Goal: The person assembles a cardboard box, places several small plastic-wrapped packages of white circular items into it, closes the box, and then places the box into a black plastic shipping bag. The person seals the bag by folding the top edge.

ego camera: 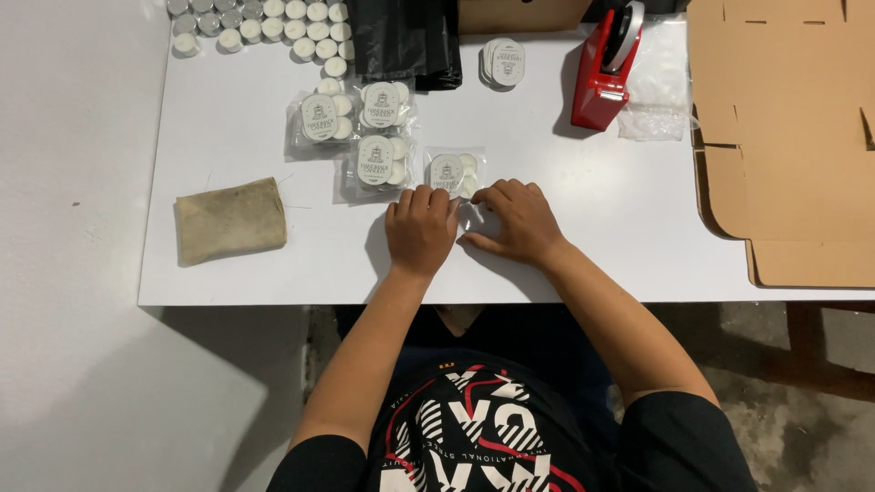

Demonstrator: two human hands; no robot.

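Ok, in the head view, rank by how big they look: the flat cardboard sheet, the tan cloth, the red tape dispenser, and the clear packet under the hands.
1. Flat cardboard sheet, partly cut off by the frame
2. Tan cloth
3. Red tape dispenser
4. Clear packet, partly covered by the left hand and right hand

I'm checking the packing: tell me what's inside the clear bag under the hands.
The clear bag shows a round printed label and white tealight candles beside it. Its near end lies beneath the left hand and right hand, so anything there is hidden.
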